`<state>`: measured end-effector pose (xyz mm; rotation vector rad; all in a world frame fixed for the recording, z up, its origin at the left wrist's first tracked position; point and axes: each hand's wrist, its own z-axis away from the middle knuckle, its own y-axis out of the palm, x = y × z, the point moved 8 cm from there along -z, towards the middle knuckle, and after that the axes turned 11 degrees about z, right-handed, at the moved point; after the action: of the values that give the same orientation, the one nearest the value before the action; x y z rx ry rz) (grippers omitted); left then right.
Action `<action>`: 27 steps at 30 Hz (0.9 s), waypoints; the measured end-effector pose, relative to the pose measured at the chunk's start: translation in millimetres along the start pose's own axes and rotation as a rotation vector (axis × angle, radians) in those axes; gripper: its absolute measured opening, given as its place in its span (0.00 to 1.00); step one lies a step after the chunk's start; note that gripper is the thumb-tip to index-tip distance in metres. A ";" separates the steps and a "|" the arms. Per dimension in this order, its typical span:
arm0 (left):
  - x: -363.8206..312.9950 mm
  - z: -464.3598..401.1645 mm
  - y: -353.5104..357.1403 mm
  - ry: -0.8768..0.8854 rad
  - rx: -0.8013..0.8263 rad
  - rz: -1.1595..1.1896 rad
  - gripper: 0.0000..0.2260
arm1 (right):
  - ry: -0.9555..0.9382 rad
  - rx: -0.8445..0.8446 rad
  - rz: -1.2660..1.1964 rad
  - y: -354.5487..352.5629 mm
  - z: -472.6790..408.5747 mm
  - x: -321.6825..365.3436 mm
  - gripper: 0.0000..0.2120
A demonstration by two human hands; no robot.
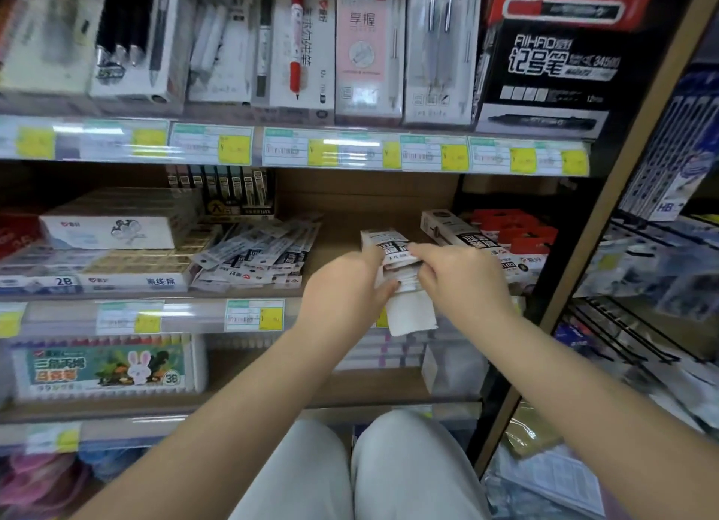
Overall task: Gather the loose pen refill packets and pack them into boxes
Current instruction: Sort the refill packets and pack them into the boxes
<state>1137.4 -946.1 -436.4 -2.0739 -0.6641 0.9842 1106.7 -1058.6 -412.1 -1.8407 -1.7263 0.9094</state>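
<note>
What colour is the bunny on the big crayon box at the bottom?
The bunny is white with pink ears, on the green crayon box. The head view shows it.
</note>
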 end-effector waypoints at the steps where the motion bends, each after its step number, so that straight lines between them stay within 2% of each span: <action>1: 4.1 -2.9 6.1 -0.014 0.015 0.006 0.17 | 0.006 0.022 -0.002 11.4 0.9 -1.4 0.12; 7: 26.0 -22.0 28.8 -0.071 0.059 0.091 0.18 | 0.026 0.161 0.020 61.4 -13.7 -7.6 0.18; 11: 53.1 -39.7 20.8 -0.139 0.002 0.067 0.16 | 0.130 0.286 0.052 84.4 -26.9 -32.9 0.20; 16: 117.1 -75.8 3.9 -0.308 0.050 -0.097 0.22 | 0.270 0.628 0.012 119.6 -33.5 -60.7 0.19; 18: 144.4 -87.5 0.7 -0.372 0.077 -0.157 0.23 | 0.284 0.643 -0.061 119.5 -32.6 -63.6 0.18; 20: 165.4 -94.5 0.8 -0.412 0.100 -0.162 0.31 | 0.297 0.627 -0.109 114.6 -32.9 -64.8 0.20; 21: 172.8 -95.9 2.7 -0.434 0.136 -0.151 0.32 | 0.298 0.596 -0.108 109.4 -35.2 -64.6 0.22; 24: 185.7 -97.2 9.0 -0.455 0.227 -0.128 0.26 | 0.275 0.456 -0.136 92.2 -47.1 -59.4 0.24; 27: 191.0 -101.8 18.4 -0.408 0.246 -0.251 0.37 | 0.244 0.373 -0.178 80.6 -52.7 -50.0 0.24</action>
<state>1331.6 -863.8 -488.3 -1.5458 -0.9326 1.2817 1200.6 -1111.2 -426.4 -1.4631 -1.4322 0.8297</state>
